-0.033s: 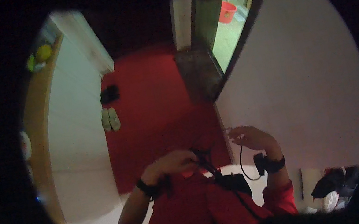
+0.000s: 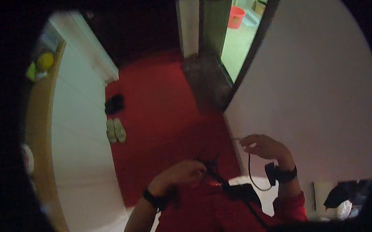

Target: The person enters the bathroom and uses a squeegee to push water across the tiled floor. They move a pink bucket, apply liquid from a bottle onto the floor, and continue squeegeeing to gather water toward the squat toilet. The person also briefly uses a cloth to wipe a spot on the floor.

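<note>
My left hand (image 2: 183, 171) is closed near my front, its fingertips on a black cable (image 2: 213, 175) that runs down to a black pouch (image 2: 242, 195) against my red top. A dark, many-armed shape beyond those fingers is too dim to name. My right hand (image 2: 264, 146) is raised to the right with its fingers pinched together. From its fingertips a thin black cord (image 2: 251, 174) loops down to a small black box (image 2: 270, 174) on that wrist. Something thin sticks out past the fingertips, too small to make out. A black band (image 2: 153, 200) circles my left wrist.
A red carpet (image 2: 162, 120) runs ahead to a dark doorway. Pale slippers (image 2: 115, 130) and dark shoes (image 2: 114, 104) lie along its left edge. A wood-topped white cabinet (image 2: 85, 147) stands left, a pale wall (image 2: 302, 77) right. Beyond an opening sits a red bucket (image 2: 236, 17).
The surroundings sit slightly lower in the picture than before. My right hand appears a little lower too, and both hands keep nearly the same pose.
</note>
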{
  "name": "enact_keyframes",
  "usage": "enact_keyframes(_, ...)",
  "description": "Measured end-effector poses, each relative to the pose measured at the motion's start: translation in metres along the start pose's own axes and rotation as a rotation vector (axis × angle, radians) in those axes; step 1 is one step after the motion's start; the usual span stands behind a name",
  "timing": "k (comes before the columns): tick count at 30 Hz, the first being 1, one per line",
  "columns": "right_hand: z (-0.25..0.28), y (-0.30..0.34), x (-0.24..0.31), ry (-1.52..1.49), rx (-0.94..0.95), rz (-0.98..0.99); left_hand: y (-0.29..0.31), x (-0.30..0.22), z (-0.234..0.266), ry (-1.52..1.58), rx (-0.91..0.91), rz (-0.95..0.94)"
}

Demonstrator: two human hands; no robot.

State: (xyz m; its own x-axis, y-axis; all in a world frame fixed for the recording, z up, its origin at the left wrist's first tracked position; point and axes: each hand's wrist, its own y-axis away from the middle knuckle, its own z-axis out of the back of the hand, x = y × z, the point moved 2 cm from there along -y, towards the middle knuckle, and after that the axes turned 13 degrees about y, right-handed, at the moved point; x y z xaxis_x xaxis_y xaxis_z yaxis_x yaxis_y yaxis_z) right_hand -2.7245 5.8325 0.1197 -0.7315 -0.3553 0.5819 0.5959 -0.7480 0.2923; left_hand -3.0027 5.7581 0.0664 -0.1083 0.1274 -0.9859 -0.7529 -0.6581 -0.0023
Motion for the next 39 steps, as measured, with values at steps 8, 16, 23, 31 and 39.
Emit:
enact_keyframes(8, 0.161, -0.203, -0.027, -0.208, -0.243, -0.113, -0.139, 0.016, 0.286, 0.064, -0.215, 0.014)
enact_keyframes(16, 0.317, -0.441, -0.130, -0.128, -0.382, -0.136, -0.339, 0.085, 0.524, 0.024, -0.284, 0.100)
enact_keyframes(23, 0.502, -0.568, -0.200, -0.338, -0.514, -0.082, -0.520, 0.081, 0.703, 0.153, -0.291, 0.219)
enact_keyframes(31, 0.651, -0.644, -0.328, -0.512, -0.800, -0.260, -0.803, 0.083, 0.859, 0.071, 0.031, 0.056)
enact_keyframes(39, 0.737, -0.662, -0.439, -0.616, -1.195, -0.629, -1.088, 0.073, 0.913, 0.139, 0.437, 0.069)
